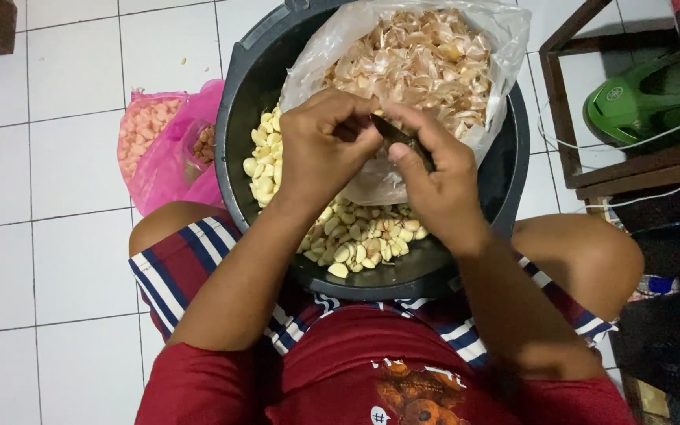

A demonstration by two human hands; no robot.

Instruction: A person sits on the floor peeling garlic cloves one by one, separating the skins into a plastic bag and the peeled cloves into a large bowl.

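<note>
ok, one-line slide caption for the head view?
Left hand and right hand with small knife work a garlic clove over a black tub of peeled cloves.

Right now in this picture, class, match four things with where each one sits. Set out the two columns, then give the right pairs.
Things:
1. Peeled garlic cloves
2. Clear bag of papery skins
3. Pink bag
4. Small dark knife

Places:
A. On the white tile floor, beside the black basin's outer wall
B. In the right hand, close to the left hand
C. Loose on the bottom of the basin
D. Resting in the far part of the basin

Pairs: 1-C, 2-D, 3-A, 4-B
</note>
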